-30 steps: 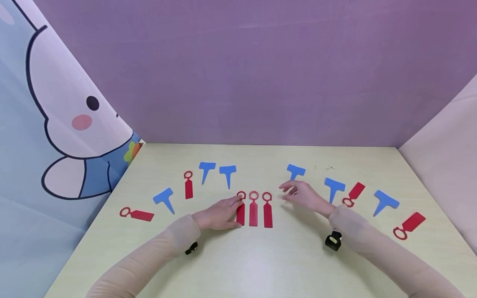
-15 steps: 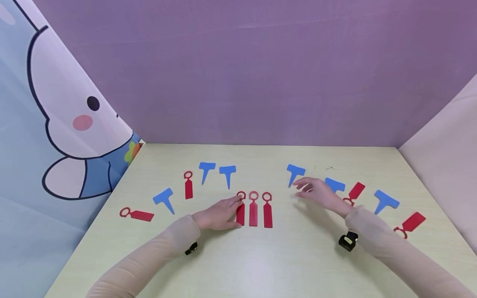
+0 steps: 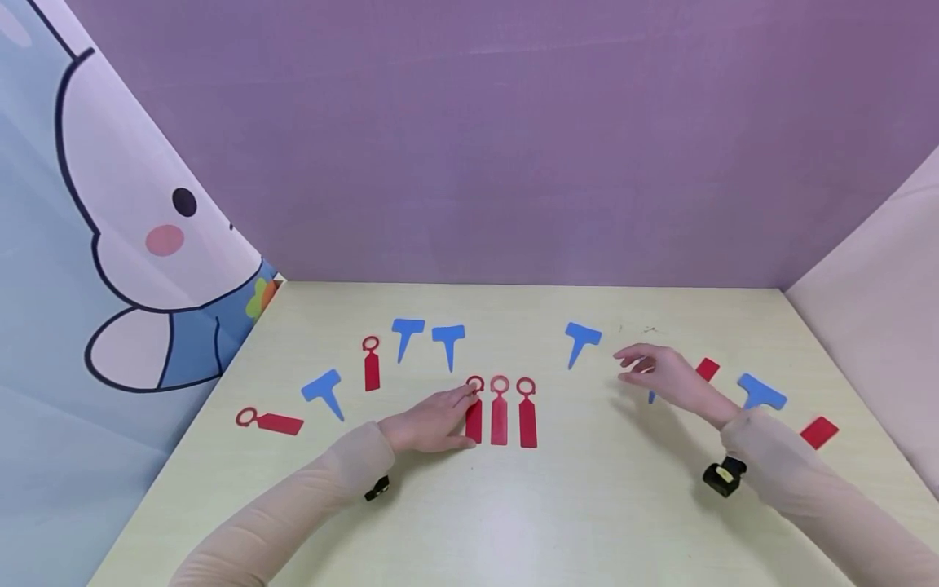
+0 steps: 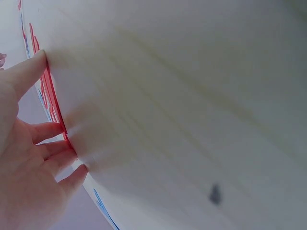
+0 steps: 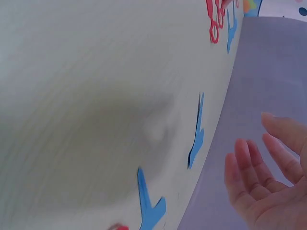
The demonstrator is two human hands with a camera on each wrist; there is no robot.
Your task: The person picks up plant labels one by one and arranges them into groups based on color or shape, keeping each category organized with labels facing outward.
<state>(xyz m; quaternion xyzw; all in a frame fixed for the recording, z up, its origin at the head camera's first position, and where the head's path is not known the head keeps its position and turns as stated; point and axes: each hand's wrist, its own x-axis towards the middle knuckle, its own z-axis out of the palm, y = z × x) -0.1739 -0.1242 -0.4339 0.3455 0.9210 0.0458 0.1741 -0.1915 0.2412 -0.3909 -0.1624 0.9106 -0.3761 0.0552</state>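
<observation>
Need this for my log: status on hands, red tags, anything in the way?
Left hand touching leftmost of three aligned red tags. Right hand above table, holding nothing. Right sleeve partly covers far-right red tag.

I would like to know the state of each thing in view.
Left hand: touching the leftmost central tag.
Right hand: above the table, holding nothing.
Three central red tags: flat, aligned, apart.
Two left red tags: flat, uncovered.
Two right red tags: partly hidden in head view.
Six blue T-shaped pieces: apart, two partly hidden there.
</observation>
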